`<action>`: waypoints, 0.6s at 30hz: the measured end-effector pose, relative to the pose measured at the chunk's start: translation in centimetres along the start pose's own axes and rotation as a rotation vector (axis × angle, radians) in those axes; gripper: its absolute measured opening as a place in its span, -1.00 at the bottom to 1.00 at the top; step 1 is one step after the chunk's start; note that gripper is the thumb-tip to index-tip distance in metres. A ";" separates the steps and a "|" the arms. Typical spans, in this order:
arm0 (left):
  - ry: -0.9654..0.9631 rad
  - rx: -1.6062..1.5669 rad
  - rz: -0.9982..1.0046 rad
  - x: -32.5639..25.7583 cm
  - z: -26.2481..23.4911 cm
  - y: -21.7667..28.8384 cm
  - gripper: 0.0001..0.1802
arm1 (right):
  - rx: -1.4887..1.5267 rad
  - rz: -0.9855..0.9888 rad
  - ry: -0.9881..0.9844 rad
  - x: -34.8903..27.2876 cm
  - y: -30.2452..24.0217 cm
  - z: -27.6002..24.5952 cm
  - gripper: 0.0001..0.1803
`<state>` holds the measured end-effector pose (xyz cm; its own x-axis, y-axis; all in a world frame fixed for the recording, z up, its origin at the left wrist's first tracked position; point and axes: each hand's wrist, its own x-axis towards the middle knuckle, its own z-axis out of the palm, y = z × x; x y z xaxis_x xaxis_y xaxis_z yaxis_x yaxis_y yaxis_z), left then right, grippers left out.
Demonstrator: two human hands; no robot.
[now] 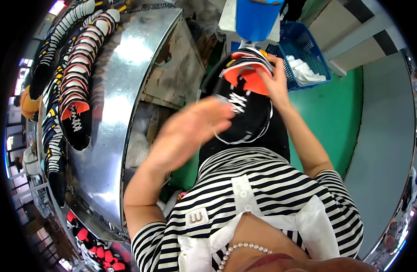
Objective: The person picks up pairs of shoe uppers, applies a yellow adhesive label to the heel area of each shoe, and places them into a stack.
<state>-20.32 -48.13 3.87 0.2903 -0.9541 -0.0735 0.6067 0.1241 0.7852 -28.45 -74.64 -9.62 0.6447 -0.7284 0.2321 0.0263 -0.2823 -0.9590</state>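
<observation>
We look down from a single wide fisheye camera worn on the head, facing steeply toward our own chest and lap. It sits very near: our striped shirt (262,190) fills the lower middle and our forearms rise from it. Straight edges bow toward the dark round rim; the metal worktop (108,136) curves along our left, the green floor (335,113) lies on our right.
</observation>
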 end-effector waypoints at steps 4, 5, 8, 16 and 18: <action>0.288 0.201 -0.007 9.1 -0.8 -3.8 -0.33 | 0.074 -0.168 -0.077 -1.6 -5.3 2.8 -0.20; 0.394 0.149 -0.038 10.5 -2.0 -5.2 -0.41 | 0.070 -0.028 -0.225 -2.5 -5.8 2.6 0.00; 0.480 0.005 -0.085 12.2 -2.3 -6.6 -0.59 | 0.327 0.191 -0.171 -0.9 -2.6 1.4 -0.04; 0.753 0.488 0.040 11.4 -8.5 -4.8 -0.51 | 0.549 0.632 -0.139 2.4 2.4 -0.3 -0.80; 0.642 0.601 0.073 13.3 -8.2 -4.2 -0.61 | 0.334 0.319 -0.197 2.2 1.7 0.9 -0.61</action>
<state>-12.98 -59.11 -5.43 0.7825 -0.5896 -0.2003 0.1311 -0.1585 0.9786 -26.28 -76.18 -10.84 0.7914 -0.6054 -0.0850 0.0268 0.1733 -0.9845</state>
